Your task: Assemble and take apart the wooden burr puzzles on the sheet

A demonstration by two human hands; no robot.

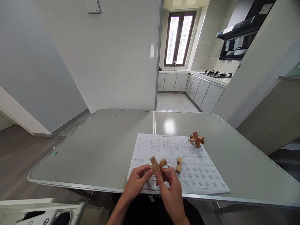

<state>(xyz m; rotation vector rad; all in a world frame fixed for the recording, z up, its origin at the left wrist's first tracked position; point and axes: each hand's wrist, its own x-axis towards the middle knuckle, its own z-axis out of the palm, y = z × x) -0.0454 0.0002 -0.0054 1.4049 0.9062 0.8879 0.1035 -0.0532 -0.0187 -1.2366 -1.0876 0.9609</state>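
Observation:
Between my hands, just above the table's front edge, is a partly joined wooden burr puzzle (155, 162) of light, notched sticks. My left hand (137, 179) pinches it from the left with thumb and fingers. From the right, my right hand (170, 187) grips the same puzzle, its thumb pressed against the lower part. A single notched wooden piece (178, 165) lies on the printed sheet to the right of my hands. Farther back, a darker, assembled wooden burr puzzle (196, 139) sits at the sheet's upper right corner. My fingers hide part of the held puzzle.
The large printed instruction sheet (199, 184) with rows of small diagrams lies on the grey-green table (93, 150). A seam crosses the table top. At lower left stands a white bin (77, 209) with things in it. A kitchen doorway opens behind.

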